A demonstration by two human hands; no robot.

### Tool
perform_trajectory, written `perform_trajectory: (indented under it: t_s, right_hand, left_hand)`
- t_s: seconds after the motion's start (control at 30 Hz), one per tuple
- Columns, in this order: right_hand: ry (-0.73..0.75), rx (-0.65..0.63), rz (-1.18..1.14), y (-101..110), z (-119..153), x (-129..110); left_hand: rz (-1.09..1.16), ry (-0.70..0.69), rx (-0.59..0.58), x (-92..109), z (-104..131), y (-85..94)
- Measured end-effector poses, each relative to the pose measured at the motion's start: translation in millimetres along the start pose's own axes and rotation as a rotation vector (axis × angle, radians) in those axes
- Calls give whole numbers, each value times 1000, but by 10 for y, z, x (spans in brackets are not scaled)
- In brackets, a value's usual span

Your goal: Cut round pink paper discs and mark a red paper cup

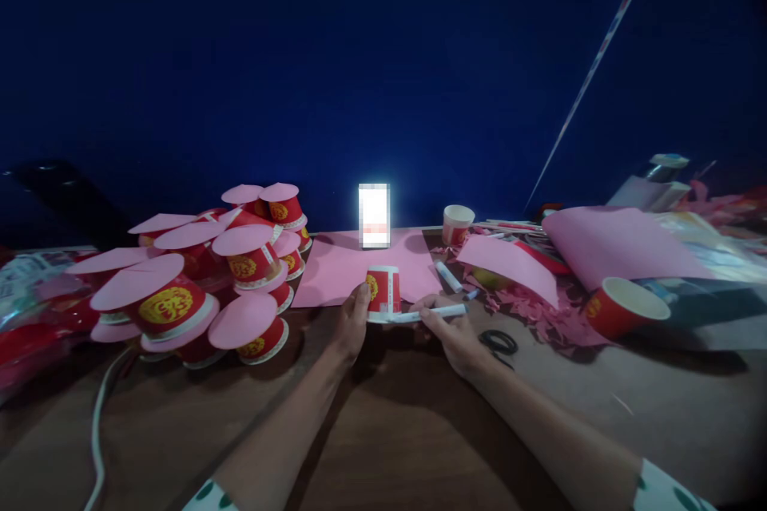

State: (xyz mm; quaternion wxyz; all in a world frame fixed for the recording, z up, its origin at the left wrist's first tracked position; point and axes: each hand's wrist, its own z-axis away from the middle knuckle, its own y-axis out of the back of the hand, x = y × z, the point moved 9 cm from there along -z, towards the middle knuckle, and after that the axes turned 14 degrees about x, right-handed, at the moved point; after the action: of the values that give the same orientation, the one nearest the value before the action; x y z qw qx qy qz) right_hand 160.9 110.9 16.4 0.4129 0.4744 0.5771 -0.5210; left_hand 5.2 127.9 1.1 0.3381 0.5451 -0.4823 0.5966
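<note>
My left hand (353,321) grips the left side of a red paper cup (383,290) with a gold emblem and a white strip. The cup is upside down, its white rim at the bottom. Between the fingers of my right hand (447,327) is a white marker (447,310), pointing left with its tip near the cup's rim. Behind the cup a pink sheet (332,267) lies on the brown table (383,431). A second white marker (448,275) lies to the right of the cup.
Red cups with pink paper discs (171,303) are stacked at left. A bright blurred screen (375,215) stands behind. At right are an upright cup (459,225), a tilted cup (626,310), pink sheets (623,243), paper scraps (533,315) and a black coil (498,342).
</note>
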Motion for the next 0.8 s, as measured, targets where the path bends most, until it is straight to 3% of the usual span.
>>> perform_trajectory:
  t_s: [0.2,0.5,0.8]
  right_hand:
    - [-18,47,-36,33,-24,3]
    - [47,8,36,-23,12,-103]
    - [28,-32,63,-22,17,-35]
  left_hand:
    - [30,16,17,3,-2,6]
    - [-17,-12,-25,30,6,-16]
    - [-30,-28,-25,-18,-7,-2]
